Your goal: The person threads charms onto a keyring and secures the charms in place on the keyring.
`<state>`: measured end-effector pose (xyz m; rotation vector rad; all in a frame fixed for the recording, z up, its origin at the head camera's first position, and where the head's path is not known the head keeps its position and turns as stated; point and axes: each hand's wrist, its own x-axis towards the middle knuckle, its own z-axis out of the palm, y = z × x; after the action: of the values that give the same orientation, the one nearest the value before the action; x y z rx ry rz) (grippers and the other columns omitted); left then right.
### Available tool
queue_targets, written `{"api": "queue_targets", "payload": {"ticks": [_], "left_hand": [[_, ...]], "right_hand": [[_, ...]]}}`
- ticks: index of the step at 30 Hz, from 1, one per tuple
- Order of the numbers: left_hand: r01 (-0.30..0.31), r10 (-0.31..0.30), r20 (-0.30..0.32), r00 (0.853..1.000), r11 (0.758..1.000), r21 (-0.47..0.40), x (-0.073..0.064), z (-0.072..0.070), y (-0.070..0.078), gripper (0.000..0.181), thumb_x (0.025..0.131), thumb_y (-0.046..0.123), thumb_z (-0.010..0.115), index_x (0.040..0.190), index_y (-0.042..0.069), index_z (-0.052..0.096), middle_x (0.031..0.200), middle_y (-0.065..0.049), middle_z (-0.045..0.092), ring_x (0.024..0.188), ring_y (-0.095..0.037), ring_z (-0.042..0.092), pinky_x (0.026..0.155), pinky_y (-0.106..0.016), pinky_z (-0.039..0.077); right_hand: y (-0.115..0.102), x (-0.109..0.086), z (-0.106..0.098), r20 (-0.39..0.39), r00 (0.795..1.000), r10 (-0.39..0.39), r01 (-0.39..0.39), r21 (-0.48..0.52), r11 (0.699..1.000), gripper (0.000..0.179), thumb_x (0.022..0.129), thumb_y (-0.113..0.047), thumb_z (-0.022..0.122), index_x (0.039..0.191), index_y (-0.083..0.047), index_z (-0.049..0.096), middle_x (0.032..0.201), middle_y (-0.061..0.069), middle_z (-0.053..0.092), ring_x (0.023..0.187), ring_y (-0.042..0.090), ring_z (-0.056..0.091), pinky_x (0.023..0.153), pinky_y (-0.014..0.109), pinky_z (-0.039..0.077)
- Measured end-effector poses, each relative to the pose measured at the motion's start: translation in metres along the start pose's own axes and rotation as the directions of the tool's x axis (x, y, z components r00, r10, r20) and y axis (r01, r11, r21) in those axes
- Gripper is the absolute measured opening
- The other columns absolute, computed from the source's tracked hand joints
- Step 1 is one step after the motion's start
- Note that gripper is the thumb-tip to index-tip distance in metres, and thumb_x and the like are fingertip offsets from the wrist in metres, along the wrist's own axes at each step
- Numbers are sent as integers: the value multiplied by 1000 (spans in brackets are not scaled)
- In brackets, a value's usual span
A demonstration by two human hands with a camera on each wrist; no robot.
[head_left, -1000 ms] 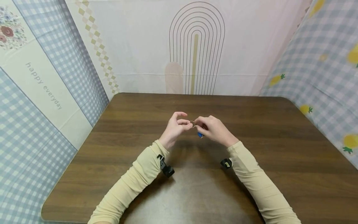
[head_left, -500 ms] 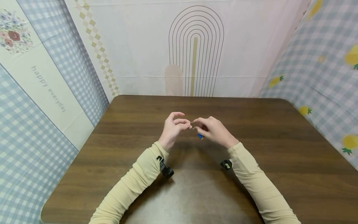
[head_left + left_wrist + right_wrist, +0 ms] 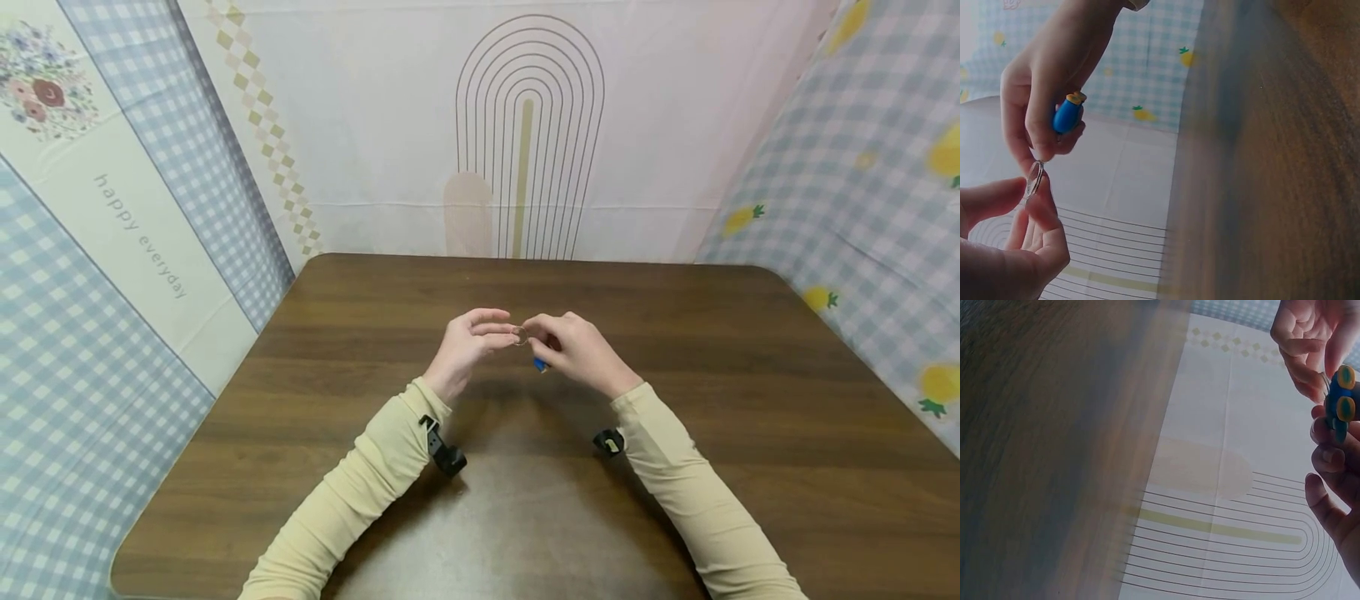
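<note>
My left hand (image 3: 460,352) pinches a thin metal split ring (image 3: 1035,179) between thumb and fingertips. Across from it, my right hand (image 3: 576,348) grips the ring's other side with thumb and index finger. Below the right fingers hangs a small blue charm (image 3: 1067,117) with orange-yellow parts, partly covered by that hand. In the right wrist view the same blue charm (image 3: 1340,400) shows two rounded orange pieces. How it joins the ring is hidden. Both hands are held above the brown table.
The brown wooden table (image 3: 360,467) stretches beneath both arms. A white cloth (image 3: 375,125) with printed arches hangs behind its far edge, and checked cloths (image 3: 862,208) hang at the sides. Each wrist carries a black camera (image 3: 447,458).
The left hand's fingers shift slightly, its raised index finger coming lower and its fingertips moving a little along the ring. My right hand stays nearly still.
</note>
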<state>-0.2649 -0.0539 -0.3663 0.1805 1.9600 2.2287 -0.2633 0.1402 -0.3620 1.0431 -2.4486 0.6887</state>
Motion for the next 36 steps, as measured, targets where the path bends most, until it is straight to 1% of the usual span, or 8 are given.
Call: {"api": "queue_targets", "payload": {"ticks": [8, 16, 21, 23, 26, 28, 32, 36], "left_hand": [[-9, 8, 53, 999, 1000, 12, 0, 0, -2, 25, 90, -1, 63, 114, -9, 64, 77, 1, 71, 71, -8, 68, 67, -23, 53], [-15, 12, 46, 999, 998, 61, 1, 1, -1, 23, 90, -3, 61, 111, -12, 65, 79, -5, 71, 68, -6, 66, 75, -31, 55], [-12, 9, 38, 999, 997, 74, -1, 4, 0, 22, 91, -3, 58, 112, -11, 63, 91, -16, 70, 70, -6, 64, 82, -34, 56], [-18, 15, 36, 999, 997, 70, -2, 4, 1, 23, 91, -3, 58, 112, -11, 62, 93, -17, 70, 72, -6, 64, 87, -39, 56], [-30, 27, 43, 999, 996, 80, -2, 4, 2, 25, 89, -4, 61, 113, -10, 62, 88, -8, 70, 73, -8, 66, 91, -44, 55], [-38, 33, 51, 998, 994, 102, -2, 4, 1, 27, 87, -5, 64, 114, -8, 63, 87, -5, 69, 74, -8, 65, 89, -42, 56], [-52, 46, 50, 998, 989, 141, -1, 3, -2, 29, 84, -6, 66, 113, -6, 65, 85, -3, 68, 77, -9, 64, 74, -25, 55], [-64, 58, 45, 997, 986, 152, -1, 2, -3, 27, 85, -4, 65, 112, -6, 66, 88, -9, 70, 78, -10, 66, 72, -24, 53]], "right_hand": [[1, 0, 0, -27, 999, -18, 18, -17, 1000, 15, 88, -6, 65, 103, -5, 68, 66, -4, 63, 64, 10, 52, 69, 32, 44], [1, 0, 2, -43, 997, -63, 61, -42, 997, 13, 87, -4, 65, 99, -4, 69, 65, -3, 62, 62, 10, 52, 72, 35, 47], [2, -1, 3, -34, 998, -59, 58, -42, 997, 14, 87, -5, 66, 100, -5, 68, 66, -3, 62, 63, 10, 52, 73, 36, 47], [1, -1, 3, -28, 999, -43, 42, -35, 999, 16, 87, -6, 66, 103, -7, 68, 66, -4, 63, 64, 10, 52, 73, 34, 45], [1, -2, 3, -18, 1000, -19, 19, -19, 1000, 19, 87, -7, 67, 106, -8, 68, 66, -5, 64, 65, 10, 52, 71, 33, 44], [1, -2, 3, -13, 1000, -13, 13, -16, 1000, 20, 87, -8, 67, 107, -8, 68, 65, -5, 64, 66, 10, 52, 71, 32, 44], [2, -2, 3, -7, 1000, -16, 16, -17, 1000, 19, 87, -8, 68, 107, -8, 68, 65, -5, 63, 64, 10, 52, 72, 33, 44], [2, -1, 4, -3, 1000, -30, 30, -29, 999, 18, 87, -7, 68, 105, -7, 69, 66, -4, 63, 63, 9, 52, 72, 34, 45]]}}
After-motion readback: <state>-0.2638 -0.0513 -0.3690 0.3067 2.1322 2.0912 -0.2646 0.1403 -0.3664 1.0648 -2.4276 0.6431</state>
